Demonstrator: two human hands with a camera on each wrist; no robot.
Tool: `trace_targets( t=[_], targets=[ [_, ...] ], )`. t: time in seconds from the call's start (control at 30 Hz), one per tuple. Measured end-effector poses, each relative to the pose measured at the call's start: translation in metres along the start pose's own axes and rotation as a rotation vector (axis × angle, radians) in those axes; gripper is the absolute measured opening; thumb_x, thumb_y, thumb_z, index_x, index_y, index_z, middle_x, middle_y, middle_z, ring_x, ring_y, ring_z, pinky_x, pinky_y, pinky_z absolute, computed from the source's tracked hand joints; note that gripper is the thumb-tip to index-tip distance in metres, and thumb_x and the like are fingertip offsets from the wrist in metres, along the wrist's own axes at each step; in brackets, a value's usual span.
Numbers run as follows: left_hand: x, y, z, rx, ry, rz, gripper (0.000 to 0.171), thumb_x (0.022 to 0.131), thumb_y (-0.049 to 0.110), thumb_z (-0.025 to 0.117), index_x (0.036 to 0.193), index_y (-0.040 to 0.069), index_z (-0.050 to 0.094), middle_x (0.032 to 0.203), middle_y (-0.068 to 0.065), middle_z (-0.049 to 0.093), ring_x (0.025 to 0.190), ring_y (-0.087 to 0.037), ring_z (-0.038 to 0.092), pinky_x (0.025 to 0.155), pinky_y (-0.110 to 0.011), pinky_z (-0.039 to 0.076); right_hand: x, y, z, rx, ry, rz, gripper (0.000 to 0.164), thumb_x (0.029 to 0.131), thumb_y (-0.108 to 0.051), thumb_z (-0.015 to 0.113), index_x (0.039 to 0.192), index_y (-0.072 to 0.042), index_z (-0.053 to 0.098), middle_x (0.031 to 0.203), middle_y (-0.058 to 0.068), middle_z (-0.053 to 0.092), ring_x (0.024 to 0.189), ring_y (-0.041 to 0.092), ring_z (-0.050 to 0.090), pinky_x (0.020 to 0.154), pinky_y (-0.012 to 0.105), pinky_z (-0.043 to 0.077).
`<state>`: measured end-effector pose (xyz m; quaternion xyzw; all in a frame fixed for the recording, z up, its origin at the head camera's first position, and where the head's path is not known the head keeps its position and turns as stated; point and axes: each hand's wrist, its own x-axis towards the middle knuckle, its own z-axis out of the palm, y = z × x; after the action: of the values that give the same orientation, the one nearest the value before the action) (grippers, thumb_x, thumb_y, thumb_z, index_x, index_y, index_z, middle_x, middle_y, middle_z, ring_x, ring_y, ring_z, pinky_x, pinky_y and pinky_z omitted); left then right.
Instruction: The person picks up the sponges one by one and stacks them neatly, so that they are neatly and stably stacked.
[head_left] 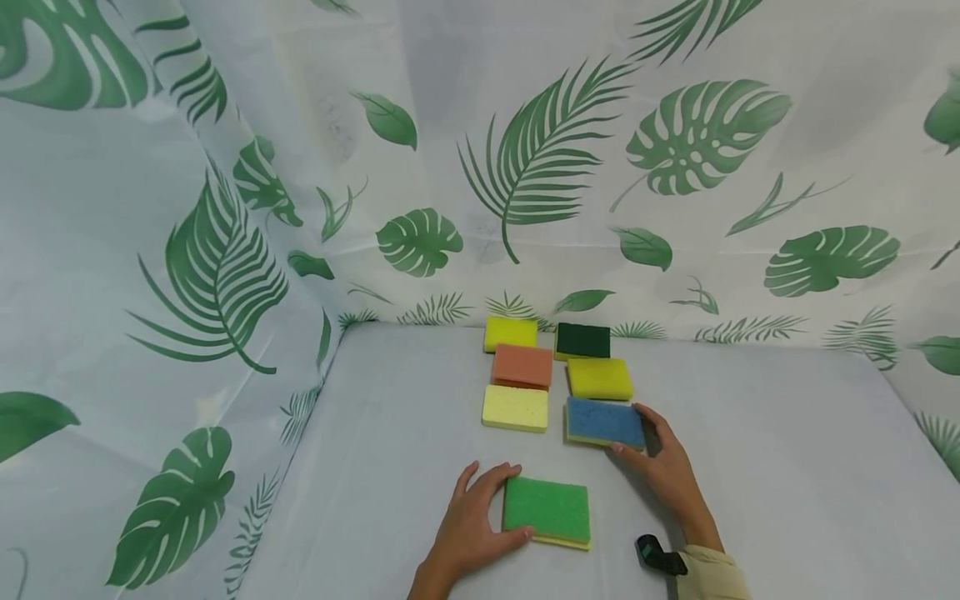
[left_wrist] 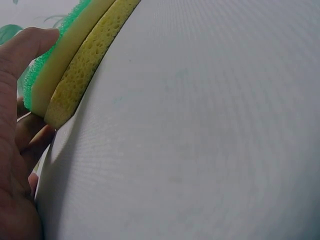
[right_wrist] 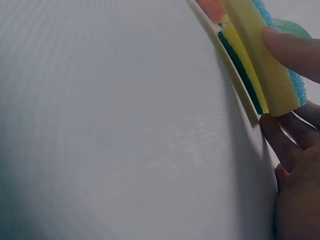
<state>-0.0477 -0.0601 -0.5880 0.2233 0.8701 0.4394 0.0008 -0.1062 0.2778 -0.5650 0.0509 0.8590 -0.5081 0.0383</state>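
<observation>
My left hand (head_left: 471,525) grips the left end of a green-topped sponge (head_left: 547,508), thumb at its near edge and fingers at the far corner. In the left wrist view, a pale layer and a porous yellow layer show under the green (left_wrist: 70,65), split by a dark line; I cannot tell if this is one sponge or two stacked. My right hand (head_left: 671,475) holds the right end of a blue-topped sponge (head_left: 603,421) between thumb and fingers. Its pale yellow foam side (right_wrist: 272,75) faces the right wrist camera.
Behind the blue one lie a yellow sponge (head_left: 600,379) and a dark green sponge (head_left: 583,341). A left column holds a pale yellow sponge (head_left: 515,407), an orange sponge (head_left: 522,365) and another yellow sponge (head_left: 512,333). Leaf-printed sheets (head_left: 540,167) surround the white table (head_left: 390,417).
</observation>
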Motion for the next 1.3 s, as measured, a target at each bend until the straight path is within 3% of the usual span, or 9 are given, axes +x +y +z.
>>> trace_targets(
  t=[0.6,0.87,1.13,1.3],
  targets=[
    [0.001,-0.002,0.003,0.001,-0.011,-0.017,0.077,0.093,0.063,0.075,0.155,0.022,0.054,0.151,0.007,0.059,0.14,-0.012,0.055,0.129,-0.057,0.021,-0.007,0.0,-0.002,-0.003,0.026,0.021,0.095,0.097,-0.034,0.082,0.168,-0.004,0.026,0.17,0.03,0.025,0.153,0.052,0.029,0.124,0.073,0.021],
    [0.002,-0.002,0.001,-0.002,-0.023,-0.033,0.078,0.093,0.063,0.075,0.156,0.023,0.053,0.152,0.007,0.059,0.141,-0.012,0.054,0.129,-0.058,0.021,-0.016,0.0,-0.003,0.03,0.036,0.018,0.093,0.097,-0.031,0.083,0.167,-0.004,0.027,0.168,0.034,0.026,0.151,0.055,0.032,0.122,0.07,0.03],
    [0.001,-0.005,0.002,-0.009,-0.024,-0.032,0.077,0.093,0.062,0.075,0.156,0.023,0.054,0.152,0.008,0.059,0.141,-0.013,0.055,0.129,-0.058,0.021,-0.021,-0.007,0.001,0.027,0.019,0.097,0.099,0.095,-0.038,0.084,0.168,-0.007,0.024,0.171,0.031,0.022,0.152,0.055,0.03,0.125,0.068,0.027],
    [0.0,-0.005,0.003,0.002,-0.021,-0.027,0.076,0.094,0.063,0.074,0.156,0.025,0.053,0.152,0.009,0.058,0.141,-0.012,0.054,0.128,-0.058,0.022,-0.026,-0.01,0.003,0.02,0.034,0.085,0.099,0.095,-0.037,0.085,0.167,-0.006,0.026,0.17,0.03,0.023,0.151,0.055,0.031,0.125,0.068,0.027]
  ],
)
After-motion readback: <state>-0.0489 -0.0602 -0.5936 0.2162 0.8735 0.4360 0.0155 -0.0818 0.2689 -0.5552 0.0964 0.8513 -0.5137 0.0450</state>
